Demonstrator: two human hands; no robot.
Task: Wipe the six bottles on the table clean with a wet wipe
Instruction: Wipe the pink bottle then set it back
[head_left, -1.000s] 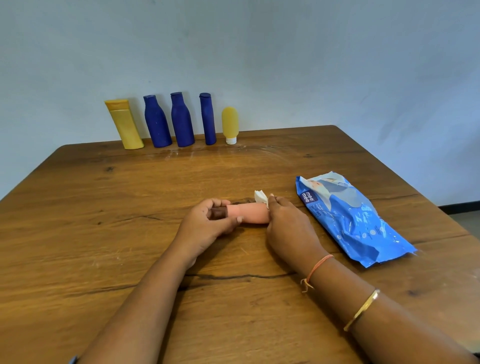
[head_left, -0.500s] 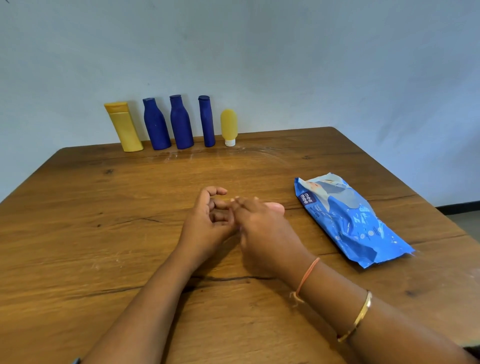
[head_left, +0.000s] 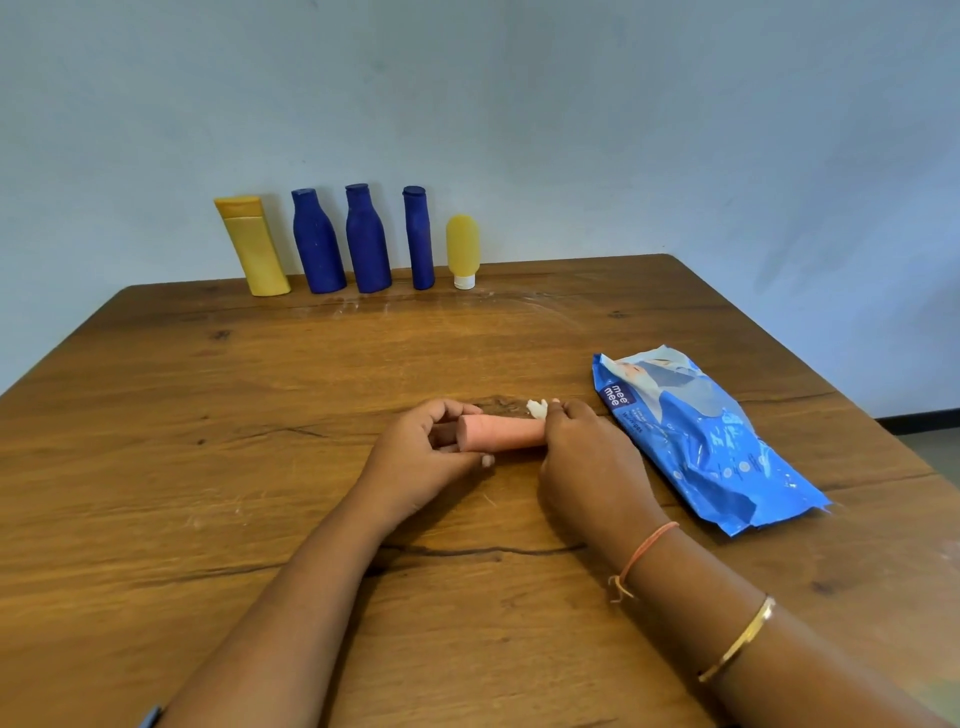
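A pink bottle (head_left: 501, 434) lies on its side just above the middle of the wooden table (head_left: 208, 467). My left hand (head_left: 421, 457) grips its left end. My right hand (head_left: 587, 457) is closed over its right end with a white wet wipe (head_left: 536, 408) pressed against it; only a crumpled tip of the wipe shows. Along the far edge stand a yellow bottle (head_left: 253, 247), three dark blue bottles (head_left: 315, 243) (head_left: 367, 240) (head_left: 420, 239) and a small yellow tube (head_left: 462, 250) on its white cap.
A blue pack of wet wipes (head_left: 696, 436) lies on the table just right of my right hand. A pale wall rises right behind the row of bottles. The table's right edge runs diagonally past the pack.
My right hand slid left over the pink bottle, hiding it against my left hand, then back to its right end, so the bottle's body shows again.
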